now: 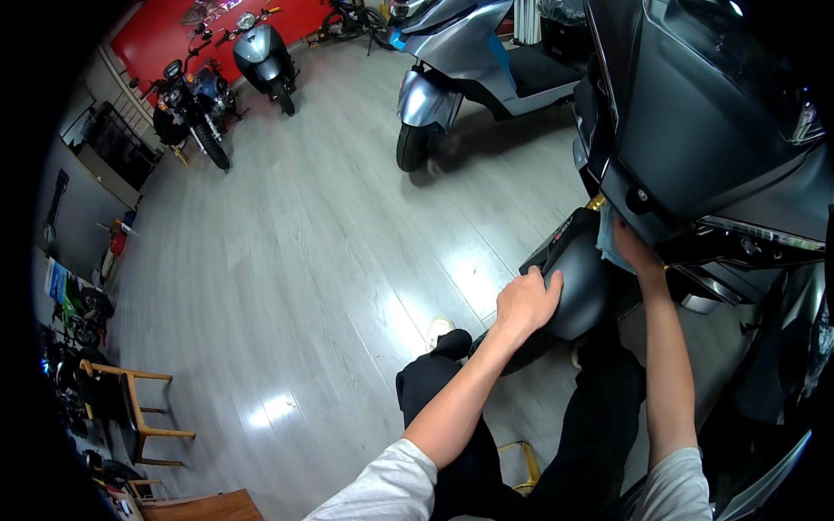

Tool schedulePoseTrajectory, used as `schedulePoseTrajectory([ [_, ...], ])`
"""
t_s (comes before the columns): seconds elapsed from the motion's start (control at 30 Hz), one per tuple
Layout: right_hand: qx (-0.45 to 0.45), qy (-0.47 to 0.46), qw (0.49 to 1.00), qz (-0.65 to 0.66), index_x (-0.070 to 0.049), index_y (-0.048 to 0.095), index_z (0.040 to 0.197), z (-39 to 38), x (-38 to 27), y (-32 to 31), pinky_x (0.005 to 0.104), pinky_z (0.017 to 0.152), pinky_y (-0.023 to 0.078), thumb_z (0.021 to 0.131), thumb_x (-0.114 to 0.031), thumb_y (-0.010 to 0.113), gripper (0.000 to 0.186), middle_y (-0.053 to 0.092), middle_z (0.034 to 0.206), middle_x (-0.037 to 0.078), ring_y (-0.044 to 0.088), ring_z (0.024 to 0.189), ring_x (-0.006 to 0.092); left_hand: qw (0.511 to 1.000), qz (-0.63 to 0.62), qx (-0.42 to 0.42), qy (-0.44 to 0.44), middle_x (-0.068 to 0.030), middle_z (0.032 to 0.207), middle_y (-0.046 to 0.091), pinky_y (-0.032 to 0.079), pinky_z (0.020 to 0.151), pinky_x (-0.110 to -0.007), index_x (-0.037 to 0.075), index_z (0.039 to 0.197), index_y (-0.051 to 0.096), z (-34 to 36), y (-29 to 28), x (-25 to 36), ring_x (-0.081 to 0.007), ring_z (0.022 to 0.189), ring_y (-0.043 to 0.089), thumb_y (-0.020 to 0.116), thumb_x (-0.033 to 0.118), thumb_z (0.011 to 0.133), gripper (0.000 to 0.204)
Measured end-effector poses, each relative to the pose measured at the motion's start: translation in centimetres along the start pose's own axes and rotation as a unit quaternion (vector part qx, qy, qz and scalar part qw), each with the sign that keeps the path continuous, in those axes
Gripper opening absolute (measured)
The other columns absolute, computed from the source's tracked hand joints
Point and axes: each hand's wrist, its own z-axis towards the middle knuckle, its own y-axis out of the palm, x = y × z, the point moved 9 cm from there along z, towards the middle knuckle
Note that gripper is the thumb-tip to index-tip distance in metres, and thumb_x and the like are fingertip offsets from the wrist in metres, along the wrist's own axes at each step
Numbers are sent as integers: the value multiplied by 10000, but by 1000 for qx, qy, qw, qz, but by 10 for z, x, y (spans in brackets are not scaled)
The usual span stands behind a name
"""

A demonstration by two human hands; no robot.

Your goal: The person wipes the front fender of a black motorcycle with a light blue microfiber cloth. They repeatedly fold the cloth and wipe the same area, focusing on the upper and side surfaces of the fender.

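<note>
The front fender [584, 291] of a matte dark grey scooter [704, 113] stands right before me, above its front wheel. My left hand [527, 302] rests on the fender's near left edge, thumb apart from the fingers. Deeper in, between the fender and the scooter's front body, my right hand [636, 247] holds a light blue cloth [607, 236]. The body panel partly covers its fingers. Beside the cloth shows a bit of a gold-coloured fork part [596, 201].
A silver-blue scooter [460, 65] stands beyond, on the grey plank floor [304, 243]. Farther left are a black motorcycle [195, 113] and a grey scooter [262, 52] by a red wall [165, 39]. At the left stands a wooden chair [139, 408]. A yellow metal frame [526, 460] shows between my legs.
</note>
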Motion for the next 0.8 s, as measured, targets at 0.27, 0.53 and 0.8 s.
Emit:
schedulePoseTrajectory([
  [0.27, 139, 119, 882, 435, -39, 526, 1366, -7, 42, -54, 457, 1157, 318, 964, -367, 581, 522, 505, 1425, 205, 472, 1324, 353, 1000, 12, 1, -4, -301, 844, 685, 538, 775, -532, -90, 982, 608, 0, -1, 2, -473, 840, 675, 413, 475, 988, 598],
  [0.53, 59, 158, 753, 636, -35, 540, 1371, 6, 25, -22, 464, 1139, 325, 965, -438, 560, 573, 517, 1409, 227, 469, 1317, 401, 999, 7, 25, 20, -304, 825, 679, 541, 743, -535, -80, 945, 604, 0, -3, 12, -473, 810, 675, 435, 471, 989, 578],
  [0.8, -47, 197, 716, 668, -38, 505, 1404, 9, 52, -44, 434, 1153, 319, 981, -382, 536, 546, 464, 1474, 206, 407, 1382, 354, 1000, 2, 1, 3, -295, 847, 686, 537, 776, -526, -82, 962, 611, 0, 0, 3, -465, 850, 675, 406, 503, 993, 620],
])
